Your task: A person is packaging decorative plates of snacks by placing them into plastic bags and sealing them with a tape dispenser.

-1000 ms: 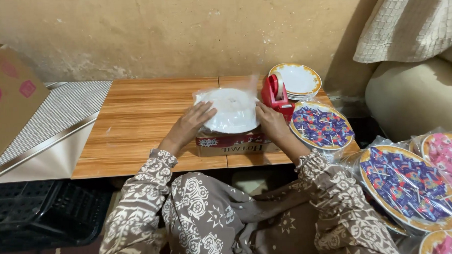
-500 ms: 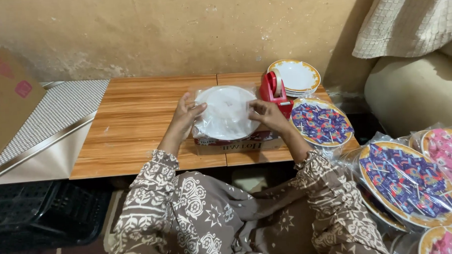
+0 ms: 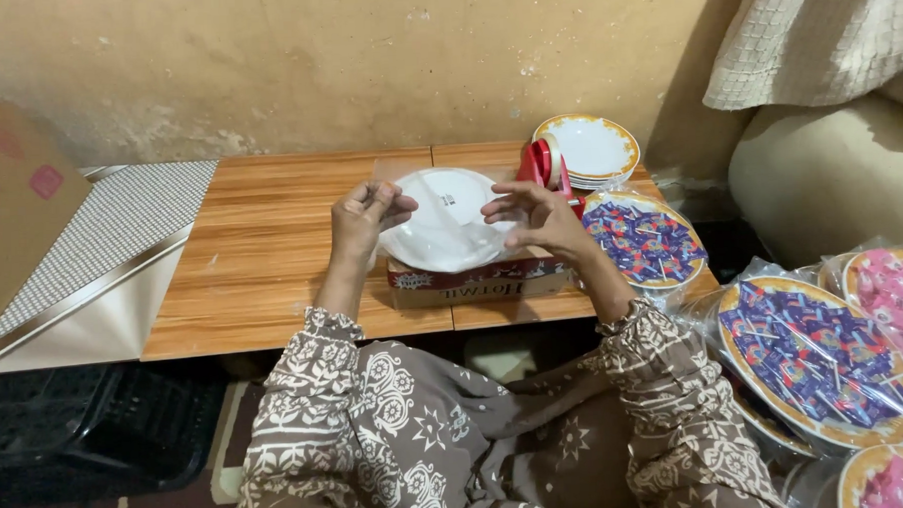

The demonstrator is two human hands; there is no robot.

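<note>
Both hands, left (image 3: pixel 365 219) and right (image 3: pixel 532 216), grip a clear-wrapped white round plate (image 3: pixel 442 222) above a shallow red-edged cardboard box (image 3: pixel 477 279) on the wooden desk (image 3: pixel 261 251).

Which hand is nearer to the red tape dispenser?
The right hand: it sits just in front of the red tape dispenser, at the white plate's right edge. The left hand is across the plate, at its left edge.

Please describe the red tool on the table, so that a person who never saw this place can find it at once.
Start at the low wooden table against the wall and look to its far right corner, where a stack of empty gold-rimmed plates sits. The red tape dispenser stands just left of that stack, beyond the right hand. It is the only solid red, upright thing there; its neighbours are flat round plates.
</note>
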